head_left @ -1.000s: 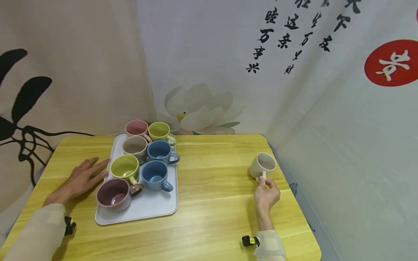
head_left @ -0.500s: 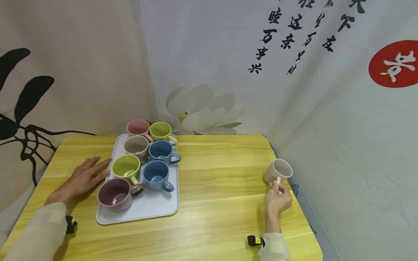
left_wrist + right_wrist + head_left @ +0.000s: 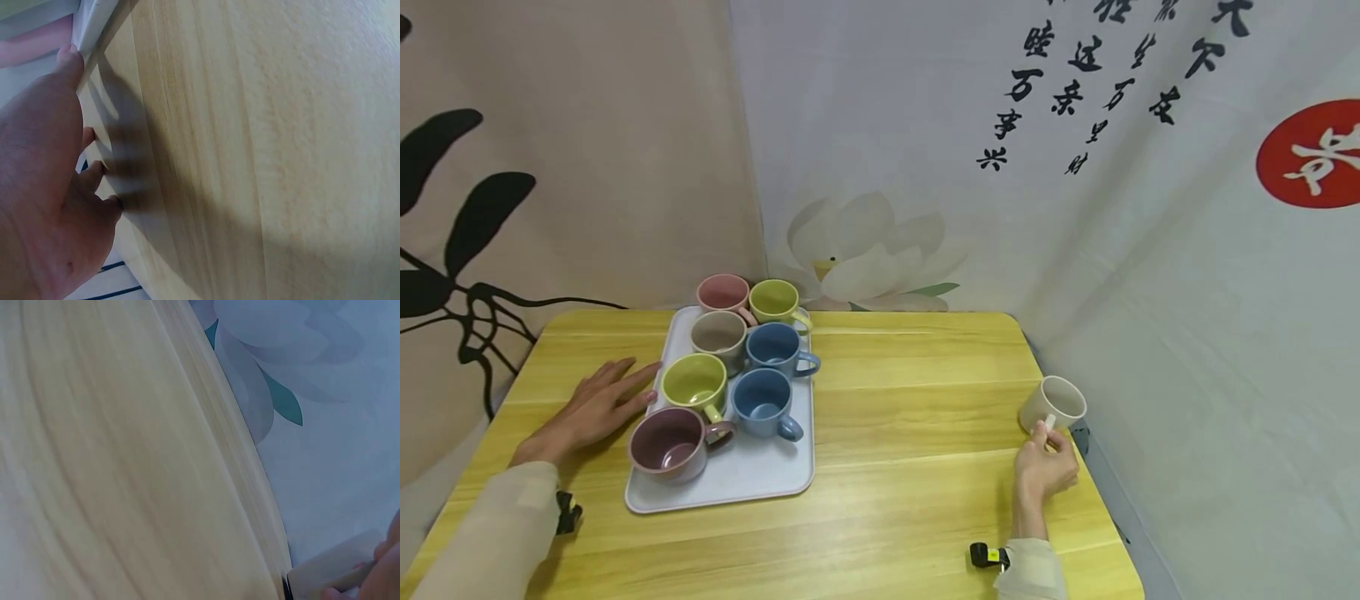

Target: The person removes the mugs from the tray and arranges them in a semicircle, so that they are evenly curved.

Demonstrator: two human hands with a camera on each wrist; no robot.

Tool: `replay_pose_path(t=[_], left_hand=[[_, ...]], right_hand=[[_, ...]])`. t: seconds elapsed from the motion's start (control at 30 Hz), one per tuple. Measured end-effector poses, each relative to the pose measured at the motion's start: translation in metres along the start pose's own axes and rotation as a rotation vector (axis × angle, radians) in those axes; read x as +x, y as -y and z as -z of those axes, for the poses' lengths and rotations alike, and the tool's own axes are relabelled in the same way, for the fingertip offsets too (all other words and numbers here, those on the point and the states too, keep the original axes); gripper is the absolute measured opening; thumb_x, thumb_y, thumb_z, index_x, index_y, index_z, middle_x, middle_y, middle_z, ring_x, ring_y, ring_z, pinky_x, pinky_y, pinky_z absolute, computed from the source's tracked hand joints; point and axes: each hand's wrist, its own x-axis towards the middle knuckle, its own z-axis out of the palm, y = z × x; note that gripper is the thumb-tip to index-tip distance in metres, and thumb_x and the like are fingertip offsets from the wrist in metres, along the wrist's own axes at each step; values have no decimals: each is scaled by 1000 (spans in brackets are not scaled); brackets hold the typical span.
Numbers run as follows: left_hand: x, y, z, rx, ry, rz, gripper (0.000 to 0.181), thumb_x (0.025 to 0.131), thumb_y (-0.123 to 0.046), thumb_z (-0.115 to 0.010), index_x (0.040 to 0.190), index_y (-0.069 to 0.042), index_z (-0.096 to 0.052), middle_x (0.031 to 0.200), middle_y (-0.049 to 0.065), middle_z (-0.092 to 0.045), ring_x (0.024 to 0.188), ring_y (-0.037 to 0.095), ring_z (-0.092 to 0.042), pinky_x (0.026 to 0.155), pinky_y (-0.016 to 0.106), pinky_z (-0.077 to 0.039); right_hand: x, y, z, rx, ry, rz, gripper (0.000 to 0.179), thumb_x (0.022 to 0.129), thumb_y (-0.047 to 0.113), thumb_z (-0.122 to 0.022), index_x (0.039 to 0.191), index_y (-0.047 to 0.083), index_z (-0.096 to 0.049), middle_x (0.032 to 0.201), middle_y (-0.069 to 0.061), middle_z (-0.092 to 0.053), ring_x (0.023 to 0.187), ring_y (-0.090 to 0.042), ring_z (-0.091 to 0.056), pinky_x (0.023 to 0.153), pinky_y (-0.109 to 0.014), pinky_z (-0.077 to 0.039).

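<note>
My right hand (image 3: 1045, 462) pinches the handle of a white mug (image 3: 1054, 404) near the table's right edge. In the right wrist view only part of that mug (image 3: 334, 562) and some fingers show at the lower right corner. At the left, my left hand (image 3: 598, 408) lies with fingers extended, its fingertips touching the side of a white tray (image 3: 752, 483). On the tray stand a purple mug (image 3: 668, 444), two blue mugs, two green mugs, a beige mug (image 3: 718, 337) and a pink mug (image 3: 723, 293). In the left wrist view the left hand (image 3: 50, 175) meets the tray's edge.
The wooden table (image 3: 910, 433) stretches between the tray and the white mug. Behind it hangs a printed cloth (image 3: 880, 150) with a flower and writing. Another pale cloth drops along the right side, past the table's edge.
My right hand has carried the white mug rightward and slightly nearer, toward the table's right edge. The left hand stays at the tray. The head view has turned slightly.
</note>
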Motion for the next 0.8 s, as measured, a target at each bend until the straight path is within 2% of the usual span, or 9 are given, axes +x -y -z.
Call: replay_pose_path(t=[0.2,0.5,0.8], left_hand=[[0,-1,0,-3,0,-6,71,120,-48,-52,179,-14,-31,177,48,-17,162,77,-12,124,95,-8],[1,2,-1,2,-9,-16,71,120,-47,-53,179,-15,-31,176,48,-18,161,78,-13,123,96,-9],[0,3,-1,-1,-6,-18,71,120,-48,-52,179,-14,-31,176,49,-18,161,78,-12,122,96,-8]], right_hand=[[-2,-1,-5,-25,-8,35,29,104,25,-84,106,-4,-82,114,-27,-84,108,-46,-78,115,-57,-53],[-6,0,-6,-60,34,56,30,102,27,-86,103,-3,-82,110,-29,-84,112,-49,-75,115,-60,-50],[-9,-2,-9,-59,-2,77,29,101,24,-86,101,-4,-81,108,-30,-83,108,-51,-76,109,-60,-53]])
